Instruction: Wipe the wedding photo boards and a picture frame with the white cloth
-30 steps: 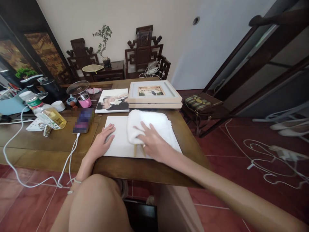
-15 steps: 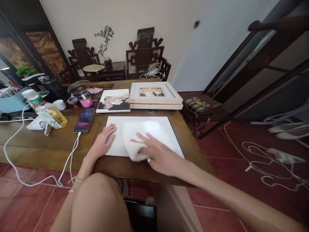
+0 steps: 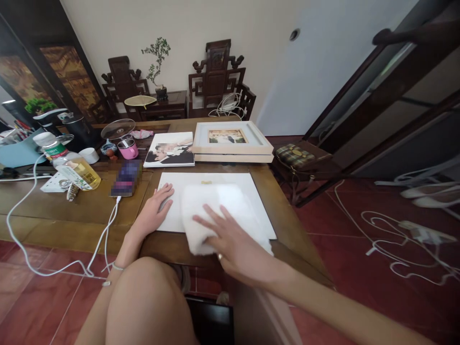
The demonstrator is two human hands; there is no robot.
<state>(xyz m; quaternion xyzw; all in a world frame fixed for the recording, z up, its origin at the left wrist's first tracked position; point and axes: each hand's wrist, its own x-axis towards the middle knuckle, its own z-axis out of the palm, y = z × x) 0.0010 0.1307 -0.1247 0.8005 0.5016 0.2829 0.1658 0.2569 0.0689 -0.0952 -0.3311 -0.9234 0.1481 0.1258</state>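
A white flat board (image 3: 168, 211) lies on the wooden table near its front edge, with a small yellowish mark near its top. Over its middle and right part is a white cloth (image 3: 201, 201), which hangs past the board's near edge. My right hand (image 3: 224, 235) presses on the cloth, fingers spread over it and the thumb side tucked into a fold. A ring shows on this hand. My left hand (image 3: 156, 208) rests flat on the left edge of the board, fingers stretched out.
Behind the board lie a photo album (image 3: 170, 149) and stacked picture frames (image 3: 233, 146). Leftward are a phone (image 3: 125, 178) on a white cable, a pink mug (image 3: 128, 148), and a tilted bottle (image 3: 72, 165). A plaid bag (image 3: 294, 157) sits to the right.
My right hand has drawn the cloth toward me over the board, uncovering the yellowish mark near the top. My left hand has stayed in place.
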